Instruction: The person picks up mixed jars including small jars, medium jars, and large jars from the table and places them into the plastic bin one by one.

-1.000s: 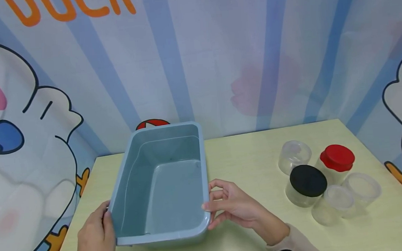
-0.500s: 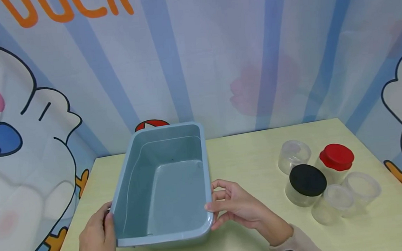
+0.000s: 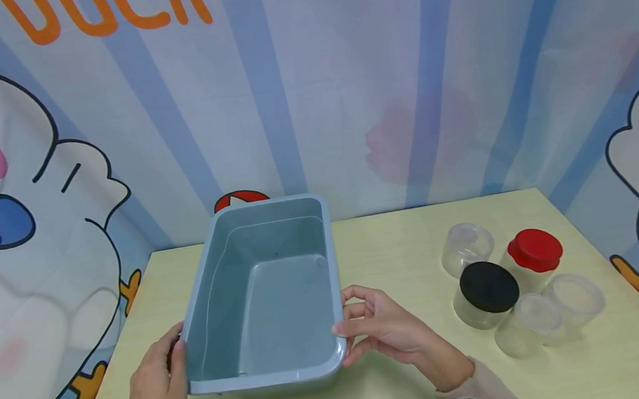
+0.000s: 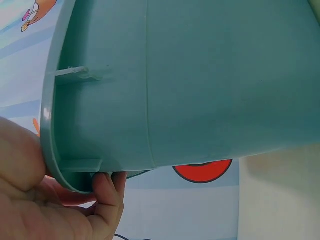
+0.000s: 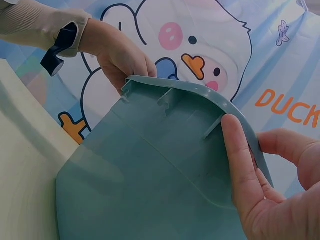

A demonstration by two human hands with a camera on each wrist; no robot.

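Note:
A blue-grey rectangular plastic basin [image 3: 288, 311] with a wide rim stands at the left half of the table in the head view, nothing inside it. At its near left corner my left hand [image 3: 157, 377] grips the rim, thumb outside and fingers curled beneath, as the left wrist view shows on the basin's outer wall [image 4: 200, 85]. My right hand [image 3: 384, 327] pinches the rim on the right side near the front corner. From the right wrist view, fingers [image 5: 237, 150] lie under the rim of the basin [image 5: 150, 165] and the thumb is over it.
On the table [image 3: 394, 250] at the right stand several clear jars: one with a black lid [image 3: 489, 287], one with a red lid [image 3: 537, 250], and others with pale tops, such as the rear jar [image 3: 468, 248]. A printed cloth backdrop [image 3: 341, 100] rises behind the table.
The basin has shifted slightly to the right, both hands moving along with it and keeping their hold. The jars stand where they were.

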